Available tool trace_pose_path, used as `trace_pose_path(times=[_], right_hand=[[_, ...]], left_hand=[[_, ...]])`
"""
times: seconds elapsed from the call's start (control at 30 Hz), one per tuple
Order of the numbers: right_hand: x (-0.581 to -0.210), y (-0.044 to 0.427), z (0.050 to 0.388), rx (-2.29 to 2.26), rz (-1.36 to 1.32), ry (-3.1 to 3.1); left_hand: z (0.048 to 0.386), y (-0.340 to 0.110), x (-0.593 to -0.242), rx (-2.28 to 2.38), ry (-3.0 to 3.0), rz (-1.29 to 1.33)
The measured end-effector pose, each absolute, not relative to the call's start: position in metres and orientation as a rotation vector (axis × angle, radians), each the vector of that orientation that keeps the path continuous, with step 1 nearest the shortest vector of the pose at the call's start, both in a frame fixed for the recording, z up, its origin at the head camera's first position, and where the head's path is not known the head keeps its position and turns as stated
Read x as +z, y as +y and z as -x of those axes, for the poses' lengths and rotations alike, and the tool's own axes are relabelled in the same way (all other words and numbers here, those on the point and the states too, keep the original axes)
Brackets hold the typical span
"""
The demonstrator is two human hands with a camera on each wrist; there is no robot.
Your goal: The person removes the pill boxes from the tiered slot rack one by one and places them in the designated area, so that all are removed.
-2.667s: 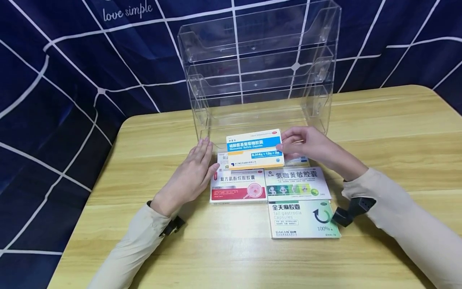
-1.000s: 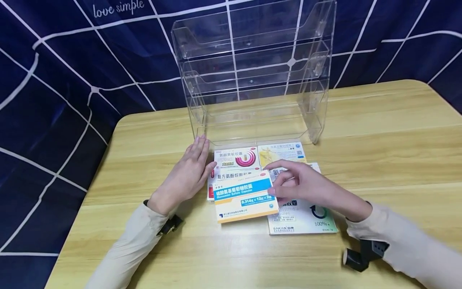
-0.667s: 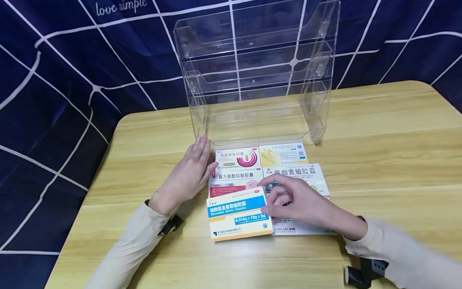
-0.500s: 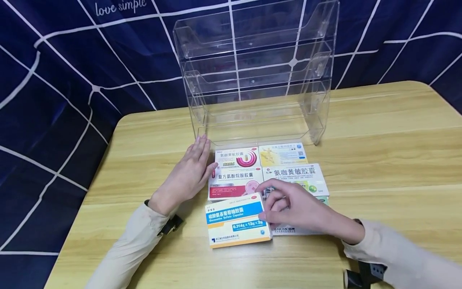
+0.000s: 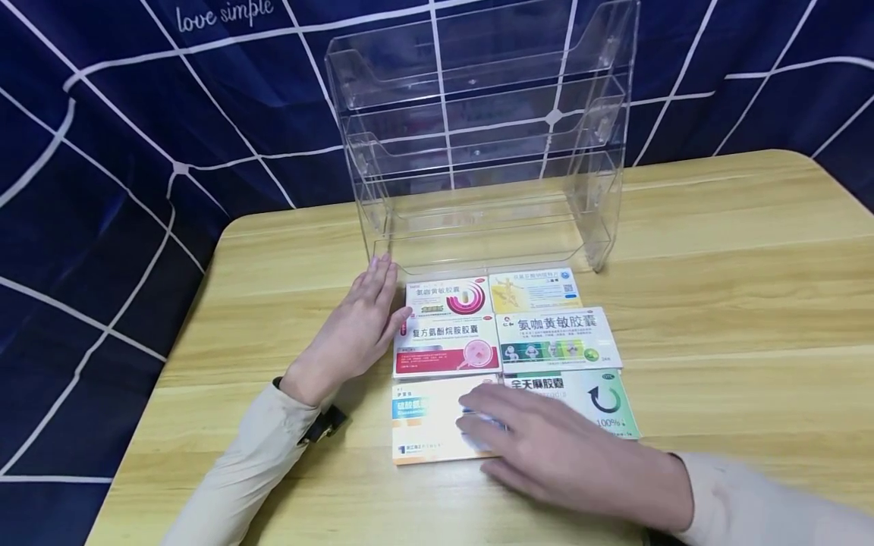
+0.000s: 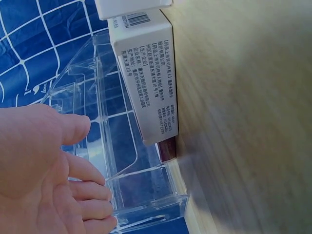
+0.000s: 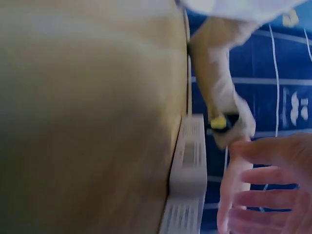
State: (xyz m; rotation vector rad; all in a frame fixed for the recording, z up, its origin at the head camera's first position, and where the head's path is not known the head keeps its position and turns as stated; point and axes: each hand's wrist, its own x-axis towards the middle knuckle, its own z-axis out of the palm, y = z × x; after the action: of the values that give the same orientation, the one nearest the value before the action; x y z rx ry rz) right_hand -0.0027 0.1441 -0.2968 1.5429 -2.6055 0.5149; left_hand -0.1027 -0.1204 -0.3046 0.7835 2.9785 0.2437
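Note:
My right hand (image 5: 567, 447), blurred, has its fingers extended over the right part of a white, blue and orange medicine box (image 5: 418, 432); whether they touch it I cannot tell. That box lies flat below a red and white medicine box (image 5: 444, 360) and beside a green and white one (image 5: 614, 413), partly covered by the hand. My left hand (image 5: 351, 337) lies with straight fingers left of the boxes, its fingertips by the rack's front left corner. The left wrist view shows the left hand (image 6: 53, 170) holding nothing, next to a box's printed side (image 6: 148, 83).
A clear acrylic tiered rack (image 5: 478, 244) stands behind the boxes on the wooden table (image 5: 737, 303). A pink-swirl box (image 5: 437, 297), a yellow box (image 5: 532, 292) and a white box with a green strip (image 5: 560, 334) lie in the rows nearer it. A dark blue curtain (image 5: 273, 91) hangs behind.
My right hand carried the blue and white box from the back row toward me, laid it in the front left spot and released it, its fingers now spread. The left hand stayed put.

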Motion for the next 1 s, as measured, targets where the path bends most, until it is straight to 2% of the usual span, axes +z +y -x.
trace_pose_path(times=[0.1, 0.23, 1.0], right_hand=[[-0.3, 0.136, -0.005, 0.28, -1.659, -2.607], [-0.304, 0.133, -0.011, 0.122, -1.682, -2.626], [-0.315, 0.128, -0.023, 0.177, -1.493, -2.631]], left_hand=[[0.102, -0.121, -0.305, 0.242, 2.982, -0.778], [0.102, -0.122, -0.306, 0.247, 2.983, -0.78], [0.101, -0.124, -0.306, 0.242, 2.973, -0.75]])
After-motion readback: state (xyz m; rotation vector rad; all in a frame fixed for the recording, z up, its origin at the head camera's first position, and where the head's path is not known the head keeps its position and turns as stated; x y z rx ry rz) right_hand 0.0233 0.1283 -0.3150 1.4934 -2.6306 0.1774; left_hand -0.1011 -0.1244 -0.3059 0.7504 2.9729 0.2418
